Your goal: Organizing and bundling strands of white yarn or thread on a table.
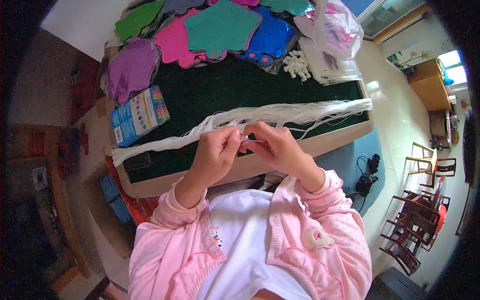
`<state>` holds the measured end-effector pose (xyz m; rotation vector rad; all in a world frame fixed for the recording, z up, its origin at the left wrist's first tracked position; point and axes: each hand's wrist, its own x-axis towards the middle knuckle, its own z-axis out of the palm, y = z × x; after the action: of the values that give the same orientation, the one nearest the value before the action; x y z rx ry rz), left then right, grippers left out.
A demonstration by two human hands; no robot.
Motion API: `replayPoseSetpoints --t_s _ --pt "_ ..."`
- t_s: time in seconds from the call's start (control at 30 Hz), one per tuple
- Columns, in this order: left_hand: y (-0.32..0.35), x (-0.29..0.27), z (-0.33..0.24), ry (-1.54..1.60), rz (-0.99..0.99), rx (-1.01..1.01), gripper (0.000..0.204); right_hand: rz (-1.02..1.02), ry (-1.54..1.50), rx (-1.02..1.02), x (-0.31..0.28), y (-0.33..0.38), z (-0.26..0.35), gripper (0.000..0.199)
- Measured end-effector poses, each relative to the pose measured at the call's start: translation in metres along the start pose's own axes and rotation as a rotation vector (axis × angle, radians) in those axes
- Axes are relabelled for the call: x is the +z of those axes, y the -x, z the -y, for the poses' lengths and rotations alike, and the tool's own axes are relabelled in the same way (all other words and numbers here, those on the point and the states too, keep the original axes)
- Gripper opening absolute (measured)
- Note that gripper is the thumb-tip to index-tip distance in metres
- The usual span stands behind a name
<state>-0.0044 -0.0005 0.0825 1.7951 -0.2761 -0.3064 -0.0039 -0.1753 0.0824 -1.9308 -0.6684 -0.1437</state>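
I sit at a desk (320, 142) with a dark green top and a pale wooden rim, in a bright room with a glossy cream floor; off to my right stand a few dark wooden chairs (417, 220), and a tangle of black cable (367, 177) lies on the floor just beyond my right elbow. Both my hands are raised close together over the near rim — my left hand (215, 152) and my right hand (274, 145) meet at the fingertips, each pinched shut on what looks like a single white strand (248, 139), held taut between them so I can work it. The bundle of white strings (280, 116) it seems drawn from lies stretched flat across the desk just past my knuckles, running from far left to far right, spread out so that strands pull free easily. Further ahead of my hands a heap of glittery felt shapes (220, 27) — teal, pink, blue, purple, green — is fanned along the far edge. A blue box (139, 116) lies ahead of my left hand; small white pieces (297, 65) and a plastic bag (332, 42) sit ahead of my right.
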Motion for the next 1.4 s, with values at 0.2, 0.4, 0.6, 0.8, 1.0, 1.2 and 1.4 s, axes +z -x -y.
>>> replayPoseSetpoints --t_s 0.2,0.4,0.6,0.8,1.0,1.2,1.4 --pt "-0.002 0.007 0.001 0.094 -0.055 -0.068 0.018 0.057 -0.117 0.008 0.003 0.002 -0.008 0.016" --pt "-0.002 0.011 0.002 0.269 -0.079 -0.109 0.012 0.042 0.011 0.0 0.002 0.004 -0.008 0.014" --pt "-0.011 0.004 0.004 0.457 -0.025 -0.241 0.031 0.075 0.028 -0.021 0.004 0.009 -0.014 0.02" --pt "-0.008 0.011 0.011 0.515 -0.082 -0.12 0.028 0.071 0.1 -0.045 -0.004 0.005 -0.015 0.022" --pt "-0.005 0.008 0.009 0.234 -0.129 0.009 0.017 0.1 -0.451 0.261 0.001 0.011 -0.022 0.009" --pt "-0.011 -0.013 0.022 0.492 0.049 -0.287 0.027 0.094 -0.667 0.297 -0.001 0.014 -0.031 0.009" --pt "-0.008 -0.01 0.03 1.003 0.392 -0.612 0.025 0.138 -0.534 0.224 -0.003 0.012 -0.031 0.009"
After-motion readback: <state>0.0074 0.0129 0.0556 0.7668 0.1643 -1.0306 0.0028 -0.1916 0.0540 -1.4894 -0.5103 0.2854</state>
